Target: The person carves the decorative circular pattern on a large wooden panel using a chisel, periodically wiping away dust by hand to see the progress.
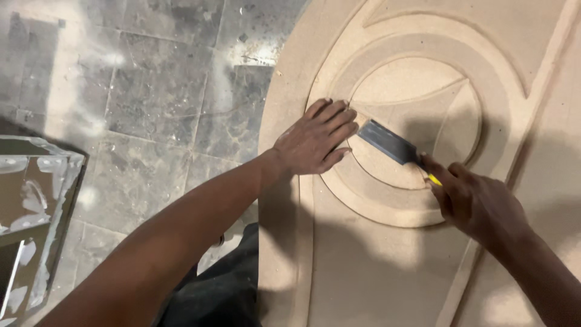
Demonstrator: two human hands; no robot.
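Between hands (387,163), chisel (387,143) on panel (363,260)

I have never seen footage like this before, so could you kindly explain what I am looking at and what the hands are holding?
This is one picture from a camera worn on a person's head, looking down at their own two bare hands. No machine is involved. Under the hands lies a large tan carved board with raised rings and curved grooves cut into it. The left hand rests flat on the board, fingers spread, beside the carved circle. The right hand grips a chisel with a wide dark blade and a bit of yellow handle showing; the blade's edge sits in a groove near the left fingertips. To the left you see a dusty grey tiled floor and a framed panel at the edge.
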